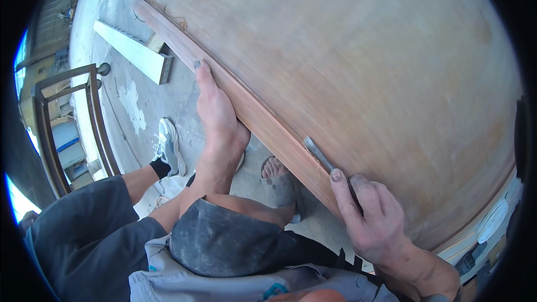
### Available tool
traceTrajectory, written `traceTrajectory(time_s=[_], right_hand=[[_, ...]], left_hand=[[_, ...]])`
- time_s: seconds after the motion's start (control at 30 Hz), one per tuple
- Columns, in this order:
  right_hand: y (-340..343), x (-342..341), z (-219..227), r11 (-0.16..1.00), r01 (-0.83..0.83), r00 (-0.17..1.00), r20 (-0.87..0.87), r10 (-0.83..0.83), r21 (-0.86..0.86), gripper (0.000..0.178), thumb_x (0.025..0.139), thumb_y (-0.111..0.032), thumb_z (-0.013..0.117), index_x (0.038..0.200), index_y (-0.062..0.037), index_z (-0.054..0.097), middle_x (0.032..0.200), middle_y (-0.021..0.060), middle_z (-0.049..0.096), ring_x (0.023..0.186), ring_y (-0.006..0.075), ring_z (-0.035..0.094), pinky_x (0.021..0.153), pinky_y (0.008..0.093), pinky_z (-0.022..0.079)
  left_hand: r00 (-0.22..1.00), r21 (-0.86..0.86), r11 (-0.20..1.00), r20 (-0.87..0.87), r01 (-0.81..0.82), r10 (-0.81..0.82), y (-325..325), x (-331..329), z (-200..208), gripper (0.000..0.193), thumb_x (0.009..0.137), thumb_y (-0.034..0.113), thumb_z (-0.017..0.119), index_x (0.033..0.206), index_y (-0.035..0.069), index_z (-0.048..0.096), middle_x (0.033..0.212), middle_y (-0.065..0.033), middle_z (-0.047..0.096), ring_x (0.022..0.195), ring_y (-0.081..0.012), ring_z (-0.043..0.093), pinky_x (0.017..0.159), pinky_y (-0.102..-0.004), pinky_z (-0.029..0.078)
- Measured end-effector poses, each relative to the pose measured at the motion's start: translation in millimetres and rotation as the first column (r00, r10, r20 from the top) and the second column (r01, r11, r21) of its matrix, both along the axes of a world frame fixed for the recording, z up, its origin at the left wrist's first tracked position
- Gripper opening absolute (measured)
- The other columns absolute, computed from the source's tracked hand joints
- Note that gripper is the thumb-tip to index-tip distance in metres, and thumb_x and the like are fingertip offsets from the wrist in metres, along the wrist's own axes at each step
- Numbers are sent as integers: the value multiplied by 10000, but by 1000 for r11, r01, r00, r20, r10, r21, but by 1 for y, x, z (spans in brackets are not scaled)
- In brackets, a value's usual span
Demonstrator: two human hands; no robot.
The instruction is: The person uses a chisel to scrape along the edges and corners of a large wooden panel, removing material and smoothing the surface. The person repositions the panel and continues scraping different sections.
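A large wooden panel with a raised wooden rim slopes across the view in front of me. My left hand is closed on the rim's near side, thumb on top; its other fingers are hidden beneath. Further right along the same edge, my right hand grips a chisel. Its metal blade lies low along the inner side of the rim, pointing up and left, and its dark handle is mostly covered by my fingers. Thin wood curls show beside the blade, and more shavings lie near the panel's far left corner.
Close on my left is another person in dark shorts and a light sneaker. A pale beam lies on the concrete floor. A brown metal frame with a wheel stands at far left. A foot shows below the panel.
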State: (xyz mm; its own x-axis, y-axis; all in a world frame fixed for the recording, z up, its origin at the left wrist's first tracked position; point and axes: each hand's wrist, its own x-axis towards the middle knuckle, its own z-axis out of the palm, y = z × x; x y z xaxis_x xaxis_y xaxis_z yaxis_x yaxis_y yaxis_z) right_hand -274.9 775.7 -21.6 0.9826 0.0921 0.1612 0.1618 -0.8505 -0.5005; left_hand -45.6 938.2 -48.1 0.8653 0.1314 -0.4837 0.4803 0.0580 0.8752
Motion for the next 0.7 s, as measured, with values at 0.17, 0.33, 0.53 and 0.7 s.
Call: traceTrajectory(time_s=[0.17, 0.33, 0.53, 0.7], right_hand=[[4, 13, 0, 1000, 3, 1000, -16, -3, 10, 456, 878, -64, 656, 1324, 16, 710, 1137, 173, 614, 794, 203, 595, 723, 305, 535], [10, 25, -3, 1000, 13, 1000, -7, -13, 25, 459, 879, -66, 657, 1327, 24, 703, 1132, 166, 610, 800, 207, 596, 732, 302, 545], [10, 37, -2, 1000, -7, 1000, 4, 7, 28, 479, 866, -61, 648, 1334, 27, 694, 1109, 159, 611, 810, 207, 601, 728, 297, 551], [15, 47, -7, 1000, 5, 999, 34, -6, 29, 493, 868, -69, 632, 1347, 31, 685, 1109, 154, 615, 791, 200, 585, 712, 289, 544]], left_hand=[[1000, -33, 999, -28, -7, 6, 5, 3, -6, 705, 1105, 559, 416, 1515, -11, 355, 1375, -211, 571, 1228, -287, 625, 1067, -457, 523], [996, -1, 1000, -79, -27, 27, 5, 3, -4, 735, 1100, 575, 412, 1530, -15, 328, 1377, -223, 565, 1229, -297, 633, 1050, -464, 541], [999, -60, 998, -46, -4, 1, 9, 5, -7, 773, 1103, 584, 403, 1535, -55, 336, 1412, -219, 565, 1253, -298, 617, 1089, -431, 497], [999, -75, 997, -41, -3, 0, 11, 6, -10, 714, 1104, 564, 407, 1532, -3, 338, 1376, -212, 577, 1220, -300, 646, 1053, -453, 549]])
